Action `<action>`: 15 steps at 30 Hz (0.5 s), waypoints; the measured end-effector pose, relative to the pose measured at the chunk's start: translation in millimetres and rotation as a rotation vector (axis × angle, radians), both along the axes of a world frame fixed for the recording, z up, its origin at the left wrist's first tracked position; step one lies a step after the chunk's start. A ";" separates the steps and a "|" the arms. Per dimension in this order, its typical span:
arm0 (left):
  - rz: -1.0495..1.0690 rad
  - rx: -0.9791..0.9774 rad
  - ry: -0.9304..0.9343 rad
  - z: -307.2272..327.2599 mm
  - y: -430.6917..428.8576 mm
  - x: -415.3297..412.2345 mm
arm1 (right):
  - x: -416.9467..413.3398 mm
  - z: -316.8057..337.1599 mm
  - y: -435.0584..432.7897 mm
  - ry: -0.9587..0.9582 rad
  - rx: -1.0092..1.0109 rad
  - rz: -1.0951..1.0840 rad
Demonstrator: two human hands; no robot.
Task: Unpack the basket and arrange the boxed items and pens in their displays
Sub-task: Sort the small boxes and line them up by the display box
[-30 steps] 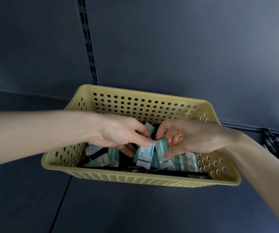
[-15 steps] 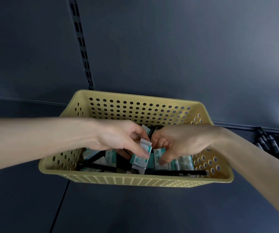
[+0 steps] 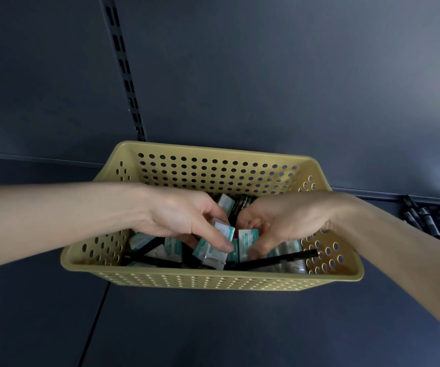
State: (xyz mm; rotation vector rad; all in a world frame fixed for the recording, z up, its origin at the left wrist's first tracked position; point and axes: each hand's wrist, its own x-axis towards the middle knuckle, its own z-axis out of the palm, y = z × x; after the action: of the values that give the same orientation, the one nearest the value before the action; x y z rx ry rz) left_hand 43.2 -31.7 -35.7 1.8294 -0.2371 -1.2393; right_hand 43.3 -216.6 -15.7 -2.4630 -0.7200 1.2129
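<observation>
A tan perforated basket [image 3: 213, 280] stands on the dark shelf and holds several small teal-and-white boxes and black pens [image 3: 279, 259]. Both my hands reach into it from either side. My left hand [image 3: 181, 221] pinches a couple of the small boxes [image 3: 211, 251] between thumb and fingers. My right hand [image 3: 287, 221] curls its fingers and thumb around another small box [image 3: 248, 238] right beside them. More boxes [image 3: 172, 246] lie loose on the basket floor, partly hidden under my hands.
A row of black pens [image 3: 436, 221] lies in a display at the far right of the shelf. A slotted upright rail [image 3: 126, 70] runs up the dark back panel behind the basket. Bare dark shelf lies in front of the basket.
The view has shifted slightly, so the basket sits a little lower and to the left. Both hands stay in the basket, regripping the boxes; the left now holds its boxes lower.
</observation>
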 end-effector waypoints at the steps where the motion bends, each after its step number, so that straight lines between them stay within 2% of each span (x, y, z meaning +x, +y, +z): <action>1: 0.005 0.000 0.004 0.3 0.0 -0.2 | -0.2 -0.4 -0.2 0.000 0.014 -0.023; 8: 0.022 0.105 -0.158 5.8 5.5 -1.7 | 2.6 0.2 -4.6 -0.093 0.094 -0.218; 11: 0.088 0.119 -0.205 10.0 9.5 4.1 | 7.3 0.9 -4.8 -0.183 0.136 -0.337; 15: 0.216 0.131 -0.188 7.8 7.8 10.4 | 12.9 -3.9 -3.1 -0.206 0.112 -0.354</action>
State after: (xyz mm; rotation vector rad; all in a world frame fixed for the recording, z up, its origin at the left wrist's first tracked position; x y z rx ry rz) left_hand 53.6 -23.9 -27.9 2.0286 -0.0599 -0.9533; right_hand 56.1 -219.7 -19.6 -2.5053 -0.3640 0.7782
